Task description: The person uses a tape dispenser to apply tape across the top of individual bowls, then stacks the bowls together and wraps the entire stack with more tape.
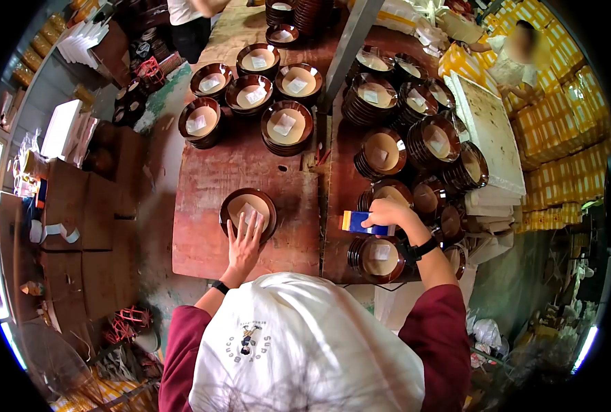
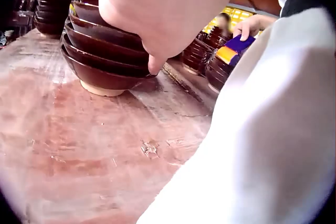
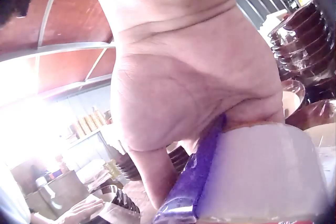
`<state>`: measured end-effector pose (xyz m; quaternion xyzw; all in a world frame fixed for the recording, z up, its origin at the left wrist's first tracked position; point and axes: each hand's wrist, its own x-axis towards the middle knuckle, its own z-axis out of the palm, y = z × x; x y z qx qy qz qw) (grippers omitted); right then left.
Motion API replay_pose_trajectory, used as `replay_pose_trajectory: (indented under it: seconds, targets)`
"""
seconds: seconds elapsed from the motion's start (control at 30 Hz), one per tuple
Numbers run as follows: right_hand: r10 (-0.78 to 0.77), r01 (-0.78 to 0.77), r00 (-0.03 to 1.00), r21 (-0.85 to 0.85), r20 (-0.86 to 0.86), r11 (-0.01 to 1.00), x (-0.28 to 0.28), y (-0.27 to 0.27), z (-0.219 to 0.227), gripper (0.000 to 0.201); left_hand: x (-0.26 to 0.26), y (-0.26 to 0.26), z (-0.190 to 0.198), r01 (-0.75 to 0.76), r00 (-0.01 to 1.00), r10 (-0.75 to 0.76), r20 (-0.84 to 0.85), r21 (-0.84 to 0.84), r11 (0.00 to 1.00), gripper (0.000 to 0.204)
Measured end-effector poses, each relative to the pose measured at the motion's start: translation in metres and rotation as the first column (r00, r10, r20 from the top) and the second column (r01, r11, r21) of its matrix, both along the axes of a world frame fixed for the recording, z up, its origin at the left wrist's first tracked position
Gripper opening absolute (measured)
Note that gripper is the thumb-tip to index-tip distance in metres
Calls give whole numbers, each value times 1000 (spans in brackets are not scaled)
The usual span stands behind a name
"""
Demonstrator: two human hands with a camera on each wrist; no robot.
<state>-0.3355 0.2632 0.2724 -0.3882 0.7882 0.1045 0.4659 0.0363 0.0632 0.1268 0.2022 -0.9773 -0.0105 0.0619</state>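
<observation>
A stack of dark brown glazed bowls (image 1: 270,200) with pale insides stands on the near left of the table. In the top bowl lies a white paper slip (image 1: 253,210). My left hand (image 1: 244,242) rests over it with fingers straight and spread. In the left wrist view, a fingertip (image 2: 155,65) comes down beside the stacked rims (image 2: 105,45). On the right, my right hand (image 1: 392,214) grips a blue tape dispenser (image 1: 374,224) with a yellow end. It is held above other bowl stacks. The right wrist view shows its purple-blue side (image 3: 197,176) and wide whitish roll (image 3: 265,174).
Several more bowl stacks (image 1: 288,123) with paper slips stand across the table (image 1: 209,172). Others crowd the right side (image 1: 381,151), some wrapped in clear film. A metal post (image 1: 350,55) rises between the groups. White foam boards (image 1: 487,137) and a person (image 1: 518,58) are beyond on the right.
</observation>
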Motion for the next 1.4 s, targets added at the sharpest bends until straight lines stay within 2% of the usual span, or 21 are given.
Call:
replay_pose_trajectory:
  seconds: [0.07, 0.17, 0.27, 0.37, 0.53, 0.67, 0.77, 0.87, 0.97, 1.07, 1.13, 1.23, 1.4]
  targets:
    - [-36, 37, 998, -11, 48, 999, -1, 3, 1, 41, 0, 1, 2, -1, 1000, 2, -19, 14, 1000, 87]
    - [-64, 64, 998, -22, 24, 998, 2, 4, 9, 41, -1, 2, 5, -6, 999, 7, -39, 31, 999, 86]
    - [-28, 28, 1000, -47, -10, 999, 3, 5, 10, 41, -1, 3, 5, -15, 998, 17, -52, 37, 999, 85]
    - [-129, 134, 989, -67, 79, 989, -2, 10, 4, 46, 0, 1, 2, -17, 997, 21, -69, 60, 998, 85]
    - [-207, 216, 967, -45, 151, 975, -2, 11, 8, 42, 0, -1, 2, 1, 994, 10, -111, 97, 995, 89]
    - [-177, 190, 976, -96, 128, 977, -2, 15, 10, 38, -7, 2, 7, -33, 997, 39, -67, 93, 995, 89]
    - [-242, 265, 948, -90, 204, 960, -10, 25, -9, 34, -6, 2, 8, -30, 999, 32, -19, 91, 995, 87]
    - [-244, 273, 937, -87, 248, 958, -11, 26, -8, 31, -6, 1, 10, -31, 999, 30, 14, 105, 994, 87]
    - [-287, 319, 922, -89, 260, 944, -11, 28, -9, 32, -6, 1, 10, -45, 999, 41, 25, 144, 989, 89]
    - [-268, 297, 936, -105, 226, 949, -10, 26, -11, 33, -7, 2, 15, -55, 998, 51, 28, 173, 983, 90]
    - [-273, 296, 941, -97, 202, 950, -5, 21, -3, 32, -15, 5, 41, -49, 998, 43, 38, 157, 986, 92]
    - [-268, 287, 948, -96, 172, 953, -3, 17, 2, 32, -23, 0, 39, 91, 992, -103, 73, 156, 984, 97]
    - [-281, 302, 939, -86, 199, 949, -7, 20, -1, 32, -28, 5, 29, 19, 996, -35, 84, 183, 983, 98]
